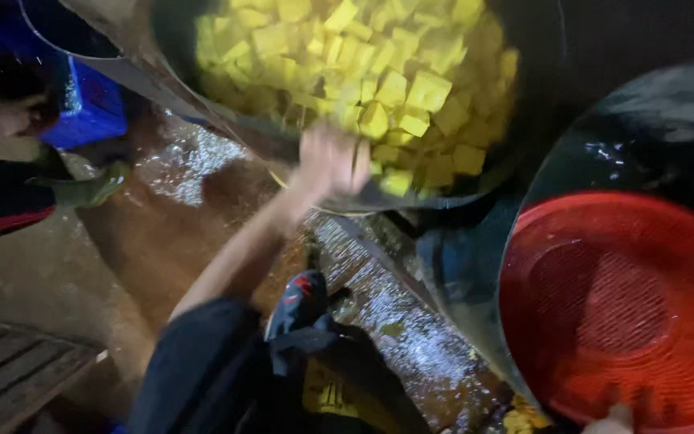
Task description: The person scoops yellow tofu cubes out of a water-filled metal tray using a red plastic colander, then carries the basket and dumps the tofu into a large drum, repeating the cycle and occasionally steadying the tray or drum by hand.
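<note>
The left hand is seen blurred at the near rim of a large dark basin; whether its fingers are spread or pinched cannot be told; it is placed just at the edge of the heap of yellow cubes by which the basin is filled. A red perforated basket is seen at lower right, set in a second dark basin; only a fingertip of the right hand is shown at the basket's near rim, its grip unreadable. A wet floor, a blue crate and wooden slats are visible on the left.
</note>
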